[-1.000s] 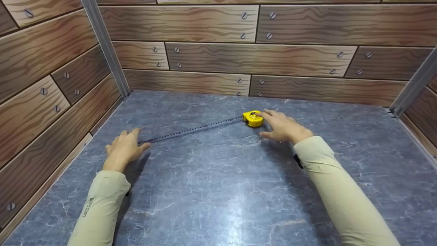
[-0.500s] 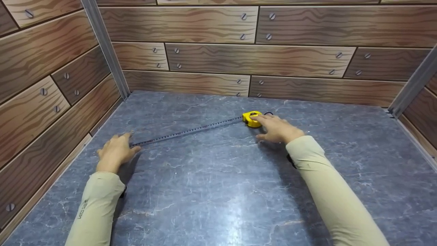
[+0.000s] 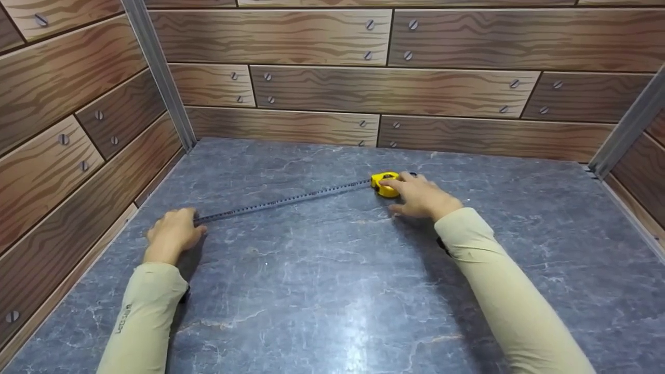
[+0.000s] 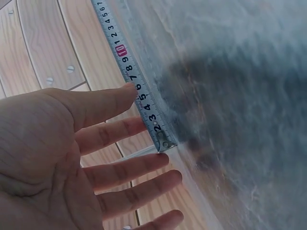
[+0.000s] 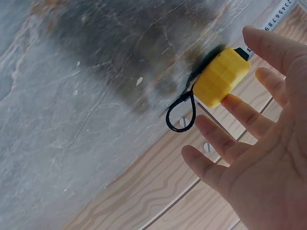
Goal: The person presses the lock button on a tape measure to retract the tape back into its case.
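A yellow tape measure (image 3: 383, 190) lies toward the back of the grey marbled tabletop, its numbered blade (image 3: 280, 201) drawn out to the left. My left hand (image 4: 57, 148) is at the blade's free end; its thumb tip and index fingertip meet the blade's edge, fingers nearly straight. The metal hook (image 4: 165, 143) shows just above the middle finger. At the case is my right hand (image 3: 423, 196), fingers spread and mostly straight, with a fingertip against the yellow shell. In the right wrist view a black wrist loop (image 5: 181, 115) hangs from the case.
Wood-plank-patterned panels (image 3: 311, 88) enclose the back and left side of the tabletop (image 3: 322, 291). Grey metal posts (image 3: 163, 78) stand at the back corners. A bright light reflection lies on the surface near the front.
My left hand has shifted left along the blade's end, with its fingers drawn closer together. My right hand has moved slightly left, onto the tape measure, which has slid a little nearer.
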The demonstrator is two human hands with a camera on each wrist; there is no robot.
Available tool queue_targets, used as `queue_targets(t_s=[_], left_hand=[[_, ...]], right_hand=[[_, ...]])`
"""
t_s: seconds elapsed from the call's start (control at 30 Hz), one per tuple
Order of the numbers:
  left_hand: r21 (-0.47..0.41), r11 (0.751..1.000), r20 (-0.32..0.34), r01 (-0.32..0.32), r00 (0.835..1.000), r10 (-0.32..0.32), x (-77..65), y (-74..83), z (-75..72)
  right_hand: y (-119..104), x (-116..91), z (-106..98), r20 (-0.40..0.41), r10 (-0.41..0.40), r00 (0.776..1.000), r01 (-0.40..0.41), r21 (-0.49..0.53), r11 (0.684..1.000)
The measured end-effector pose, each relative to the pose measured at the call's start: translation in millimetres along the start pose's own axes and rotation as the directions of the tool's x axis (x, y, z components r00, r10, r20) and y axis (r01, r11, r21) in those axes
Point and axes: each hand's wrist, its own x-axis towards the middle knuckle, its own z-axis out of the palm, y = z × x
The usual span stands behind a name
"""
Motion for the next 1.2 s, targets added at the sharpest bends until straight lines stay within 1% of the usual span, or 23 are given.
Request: queue_targets(t_s=[0.27, 0.4, 0.6, 0.73, 0.87, 1.07, 1.2], left_hand=[[0.017, 1.0, -0.011, -0.013, 1.0, 0.013, 1.7, 3.4, 1.4], [0.021, 0.999, -0.03, -0.035, 0.999, 0.035, 1.7, 7.2, 3.0], [0.021, 0.999, -0.029, -0.045, 0.999, 0.046, 2.0, 14.4, 6.8], [0.024, 0.998, -0.039, -0.058, 0.998, 0.059, 2.4, 19.7, 6.7], [0.03, 0.996, -0.055, -0.084, 0.995, 0.086, 3.4, 25.4, 7.5], [0.05, 0.993, -0.075, -0.11, 0.991, 0.113, 4.0, 36.6, 11.9], [0.074, 0.987, -0.093, -0.143, 0.984, 0.149, 5.7, 45.5, 14.7]], right_hand=[[6, -17, 1, -0.056, -0.039, 0.998, 0.036, -0.052, 0.998], [11, -29, 3, -0.07, -0.04, 0.997, 0.034, -0.074, 0.997], [21, -50, 6, -0.098, -0.059, 0.993, 0.05, -0.094, 0.994], [25, -65, 7, -0.109, -0.065, 0.992, 0.055, -0.1, 0.993], [29, -83, 8, -0.117, -0.066, 0.991, 0.053, -0.11, 0.992], [34, -110, 14, -0.163, -0.073, 0.984, 0.055, -0.113, 0.992], [39, -127, 16, -0.182, -0.073, 0.981, 0.054, -0.109, 0.993]])
